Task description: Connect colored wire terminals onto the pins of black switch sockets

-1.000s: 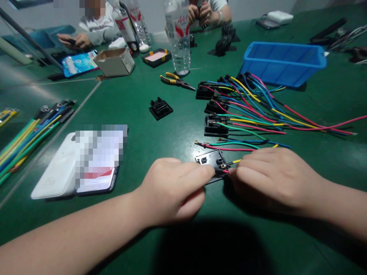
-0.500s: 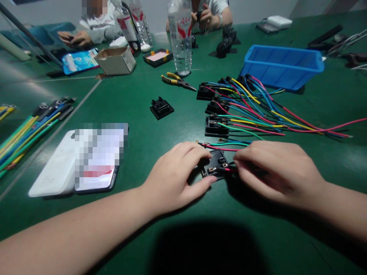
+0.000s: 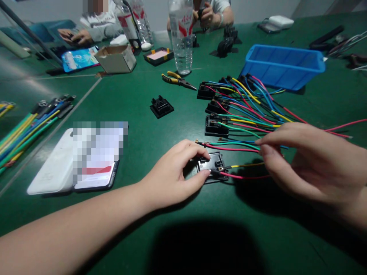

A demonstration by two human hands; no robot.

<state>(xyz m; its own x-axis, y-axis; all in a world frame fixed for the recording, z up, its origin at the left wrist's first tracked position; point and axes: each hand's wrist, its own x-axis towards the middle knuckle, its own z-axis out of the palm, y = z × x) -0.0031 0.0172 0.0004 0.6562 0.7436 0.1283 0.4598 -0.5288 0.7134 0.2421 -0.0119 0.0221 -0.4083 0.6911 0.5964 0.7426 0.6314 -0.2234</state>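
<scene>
My left hand (image 3: pixel 179 173) grips the left edge of a black plastic socket piece (image 3: pixel 213 162) lying on the green table. From that piece a yellow wire (image 3: pixel 243 165) and a red wire (image 3: pixel 243 177) run to the right. My right hand (image 3: pixel 304 164) is to the right, thumb and index finger pinched at the ends of loose green and red wires (image 3: pixel 232 147); whether it grips them is hard to tell. Behind lie several wired black sockets (image 3: pixel 216 126). One black piece without wires (image 3: pixel 162 107) sits farther left.
Pliers (image 3: pixel 179 80) and a water bottle (image 3: pixel 183 42) stand beyond the sockets, with a blue bin (image 3: pixel 282 68) at back right. Phones (image 3: pixel 51 168) and wire bundles (image 3: pixel 37 126) lie left. Two people sit across the table (image 3: pixel 129 99).
My right hand has moved right and slightly up, away from the socket piece, uncovering its yellow and red wires. My left hand stays on the piece, which has turned slightly.
</scene>
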